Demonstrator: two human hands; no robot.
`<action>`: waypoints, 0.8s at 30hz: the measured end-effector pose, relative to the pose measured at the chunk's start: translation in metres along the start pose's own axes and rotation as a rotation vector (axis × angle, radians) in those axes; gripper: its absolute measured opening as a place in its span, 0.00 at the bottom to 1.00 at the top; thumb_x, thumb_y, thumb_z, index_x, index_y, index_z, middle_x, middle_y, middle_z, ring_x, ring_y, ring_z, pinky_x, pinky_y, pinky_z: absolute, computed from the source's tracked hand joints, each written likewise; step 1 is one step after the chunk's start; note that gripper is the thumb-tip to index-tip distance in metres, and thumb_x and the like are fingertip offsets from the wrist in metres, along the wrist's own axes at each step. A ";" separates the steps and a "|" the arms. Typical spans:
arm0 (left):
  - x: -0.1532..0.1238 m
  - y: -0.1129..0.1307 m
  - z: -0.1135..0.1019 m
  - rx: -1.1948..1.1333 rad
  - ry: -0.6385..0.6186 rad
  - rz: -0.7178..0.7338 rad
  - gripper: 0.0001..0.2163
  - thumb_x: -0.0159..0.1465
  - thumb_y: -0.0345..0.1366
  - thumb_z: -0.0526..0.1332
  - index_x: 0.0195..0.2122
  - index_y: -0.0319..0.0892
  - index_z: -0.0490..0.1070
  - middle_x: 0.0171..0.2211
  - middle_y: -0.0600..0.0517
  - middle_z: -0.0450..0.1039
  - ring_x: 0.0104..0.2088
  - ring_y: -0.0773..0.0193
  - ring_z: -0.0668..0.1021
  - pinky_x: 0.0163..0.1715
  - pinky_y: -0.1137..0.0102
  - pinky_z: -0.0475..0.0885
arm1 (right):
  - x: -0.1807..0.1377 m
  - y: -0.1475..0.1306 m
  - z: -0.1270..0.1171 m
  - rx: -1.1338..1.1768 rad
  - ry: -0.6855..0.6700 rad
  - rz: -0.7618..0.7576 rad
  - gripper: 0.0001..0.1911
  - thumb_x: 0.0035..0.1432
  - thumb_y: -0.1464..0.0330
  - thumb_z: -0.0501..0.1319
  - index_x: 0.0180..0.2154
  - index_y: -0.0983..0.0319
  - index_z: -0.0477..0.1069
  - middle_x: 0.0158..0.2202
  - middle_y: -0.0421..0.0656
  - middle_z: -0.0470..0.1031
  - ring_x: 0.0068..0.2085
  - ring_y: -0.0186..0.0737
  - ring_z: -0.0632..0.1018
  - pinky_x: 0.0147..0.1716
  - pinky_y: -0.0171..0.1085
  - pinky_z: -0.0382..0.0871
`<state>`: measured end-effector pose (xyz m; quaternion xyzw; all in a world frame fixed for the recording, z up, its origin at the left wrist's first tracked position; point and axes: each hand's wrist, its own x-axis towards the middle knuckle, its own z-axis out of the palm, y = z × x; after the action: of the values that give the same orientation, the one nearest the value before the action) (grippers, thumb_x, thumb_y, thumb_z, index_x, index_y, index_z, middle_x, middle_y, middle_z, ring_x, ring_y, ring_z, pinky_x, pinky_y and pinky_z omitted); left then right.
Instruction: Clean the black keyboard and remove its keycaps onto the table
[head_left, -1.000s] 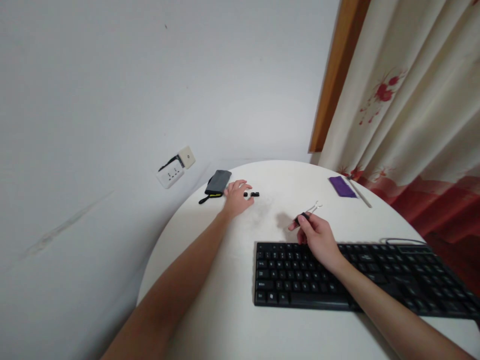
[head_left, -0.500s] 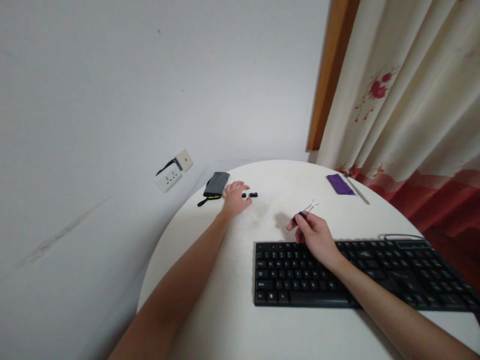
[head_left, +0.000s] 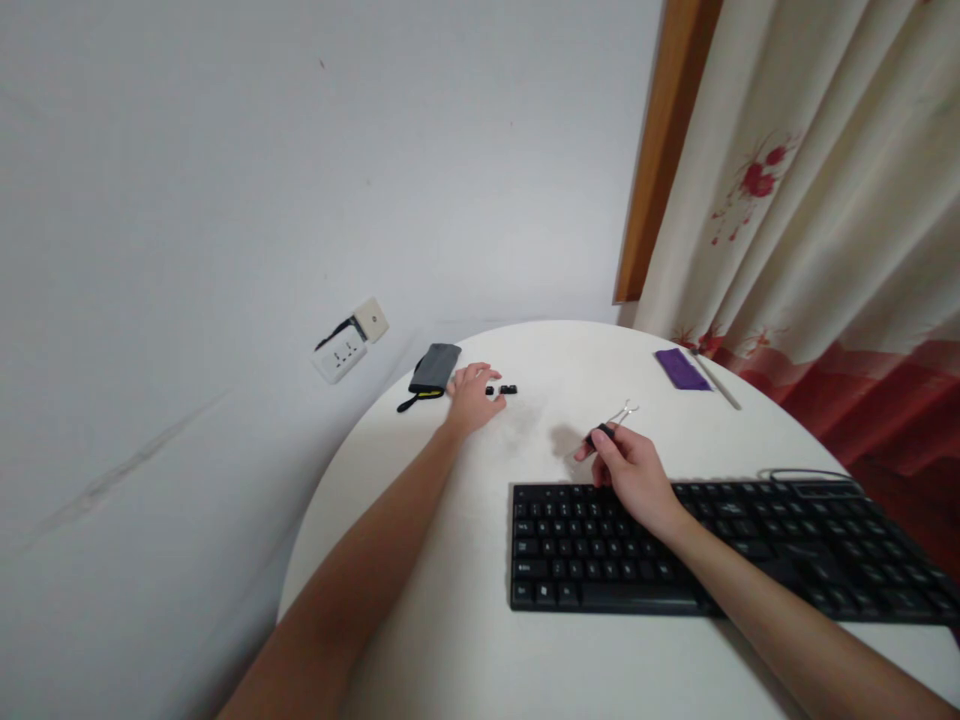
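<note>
My left hand (head_left: pixel 472 397) rests on the white table, its thumb and forefinger apart. Between them sits a small black keycap (head_left: pixel 490 391), and just to the right lie more black keycaps (head_left: pixel 509 389) in the same row. Whether the fingers touch the nearest keycap I cannot tell. My right hand (head_left: pixel 628 467) is closed round the black handle of a wire keycap puller (head_left: pixel 603 433), whose thin metal loops point away from me. Beneath that hand and forearm lies a black keyboard (head_left: pixel 615 597), partly covered by them.
A grey pouch with a black strap (head_left: pixel 436 368) lies beside my left hand. At the far right of the round table (head_left: pixel 570 350) are a purple cloth (head_left: pixel 682 369) and a slim, light-coloured stick (head_left: pixel 720 383). A wall socket (head_left: pixel 340 355) and a curtain (head_left: pixel 757 250) border the table.
The whole view has shifted very slightly. Both hands, the keycaps and the puller keep the same places relative to each other.
</note>
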<state>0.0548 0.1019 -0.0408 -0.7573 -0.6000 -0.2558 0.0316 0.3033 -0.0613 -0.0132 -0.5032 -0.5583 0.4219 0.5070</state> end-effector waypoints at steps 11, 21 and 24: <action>0.001 0.006 -0.001 0.018 0.002 0.002 0.18 0.56 0.43 0.65 0.49 0.52 0.71 0.57 0.50 0.65 0.57 0.48 0.65 0.52 0.56 0.59 | 0.000 0.002 0.001 -0.011 -0.013 -0.009 0.21 0.64 0.54 0.54 0.30 0.63 0.71 0.24 0.42 0.75 0.18 0.33 0.68 0.20 0.33 0.61; 0.001 0.007 0.001 0.025 -0.004 -0.004 0.19 0.56 0.43 0.65 0.49 0.51 0.72 0.57 0.50 0.65 0.56 0.48 0.65 0.51 0.55 0.59 | 0.001 0.006 0.000 -0.004 -0.011 -0.016 0.20 0.65 0.54 0.54 0.30 0.62 0.71 0.21 0.40 0.72 0.19 0.33 0.69 0.21 0.33 0.61; 0.002 0.007 0.001 0.031 -0.011 -0.010 0.19 0.56 0.43 0.65 0.49 0.51 0.71 0.57 0.49 0.65 0.56 0.48 0.65 0.51 0.56 0.59 | 0.000 0.006 0.000 0.003 -0.010 -0.019 0.20 0.65 0.55 0.54 0.30 0.62 0.70 0.22 0.40 0.73 0.19 0.33 0.69 0.21 0.33 0.61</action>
<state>0.0615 0.1020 -0.0393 -0.7551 -0.6079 -0.2426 0.0386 0.3038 -0.0602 -0.0187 -0.4951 -0.5647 0.4204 0.5092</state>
